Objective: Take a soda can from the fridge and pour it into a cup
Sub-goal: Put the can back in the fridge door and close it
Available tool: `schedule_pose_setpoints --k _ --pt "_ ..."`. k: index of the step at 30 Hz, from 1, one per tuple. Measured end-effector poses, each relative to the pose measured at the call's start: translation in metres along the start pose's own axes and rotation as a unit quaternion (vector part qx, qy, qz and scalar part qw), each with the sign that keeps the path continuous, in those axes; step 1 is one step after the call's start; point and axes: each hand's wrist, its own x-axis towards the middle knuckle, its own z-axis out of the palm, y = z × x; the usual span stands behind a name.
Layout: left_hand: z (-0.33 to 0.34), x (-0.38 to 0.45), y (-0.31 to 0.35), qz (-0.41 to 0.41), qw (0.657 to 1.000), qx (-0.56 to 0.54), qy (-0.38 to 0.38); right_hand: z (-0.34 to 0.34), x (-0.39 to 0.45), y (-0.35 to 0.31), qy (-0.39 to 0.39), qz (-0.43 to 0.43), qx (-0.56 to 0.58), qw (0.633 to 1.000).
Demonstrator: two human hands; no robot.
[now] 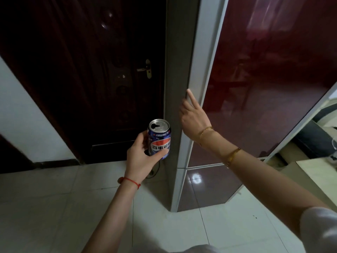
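Soda can: blue printed aluminium cylinder, top opened, upright in the left hand, thumb and fingers wrapped round its lower body, beside the fridge. Fridge: glossy maroon door, pale grey frame, closed. Right hand: arm extended, fingers spread loose, fingertips touching the door's edge.

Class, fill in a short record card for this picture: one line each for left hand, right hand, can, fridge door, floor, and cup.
left hand: left hand holds the soda can
right hand: right hand on the fridge door's edge, fingers extended
can: soda can upright, blue, top already open
fridge door: fridge door glossy dark red, looks shut
floor: floor pale tiles
cup: not in view
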Motion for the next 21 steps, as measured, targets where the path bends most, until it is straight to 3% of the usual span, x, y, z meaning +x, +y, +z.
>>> schedule_pose_setpoints --k 4,12,18,21 --pt "0.001 -0.001 0.004 0.001 1.000 -0.006 -0.011 -0.003 0.003 -0.004 -0.026 0.012 -0.005 1.000" --pt "-0.002 -0.007 0.004 -0.011 0.999 0.005 -0.034 -0.009 -0.008 -0.015 -0.005 0.039 0.021 0.999" --pt "-0.003 -0.013 0.005 -0.009 0.998 0.012 -0.063 -0.015 -0.069 -0.021 0.159 0.082 0.038 0.983" --pt "0.002 -0.019 0.010 -0.005 0.996 0.010 -0.092 -0.018 -0.104 -0.021 0.175 0.091 0.040 0.980"
